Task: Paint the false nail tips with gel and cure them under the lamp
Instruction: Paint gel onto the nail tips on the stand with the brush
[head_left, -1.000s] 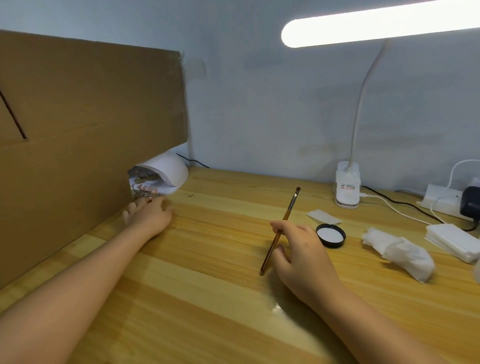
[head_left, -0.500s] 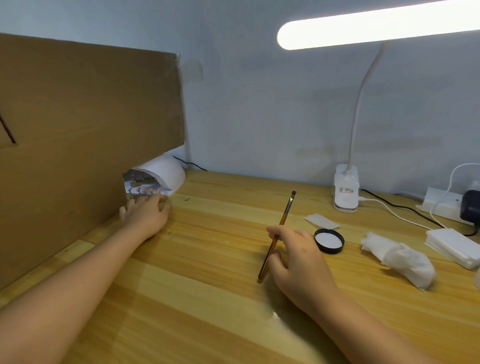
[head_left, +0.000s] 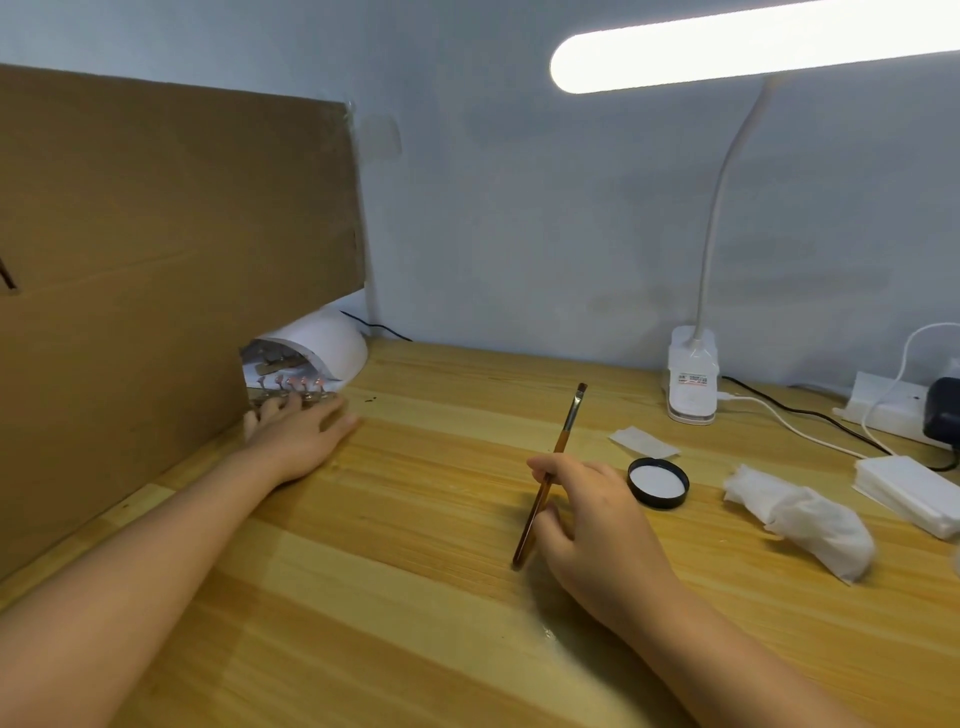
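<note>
1. The left hand (head_left: 298, 434) is lying palm-down on the tabletop (head_left: 415, 597) near its far left corner, fingers stretched out and loosely together, tips touching the metal holder strip (head_left: 293, 396) that's carrying the false nail tips (head_left: 293, 383). Can't really tell if any finger is curling round the strip.
2. Those tips are standing in a little row right at the mouth of the white curing lamp (head_left: 327, 343), pretty much on the edge of the opening rather than deep inside.
3. A big cardboard sheet (head_left: 156, 260) is standing upright along the left edge of the tabletop, and the lamp is peeking out from behind its lower right corner, so that side is feeling boxed in.
4. The right hand (head_left: 592, 519) is sitting mid-tabletop, thumb and fingers pinching a thin brown brush (head_left: 550, 473), bristles pointing up and away, the handle's end pointing down toward the wood.
5. Just beside that hand on the right, a black lid (head_left: 657, 483) is lying with its white inside facing up, a small white pad (head_left: 641, 441) just beyond it.
6. Toward the right edge: a crumpled wipe (head_left: 800, 519), a stack of white wipes (head_left: 909, 493), and a power strip (head_left: 883, 402) with cables.
7. A clip desk light (head_left: 693, 379) is standing at the far edge, its glowing bar overhead.
8. Plenty of bare wood is stretching between the two hands and along the near edge.
</note>
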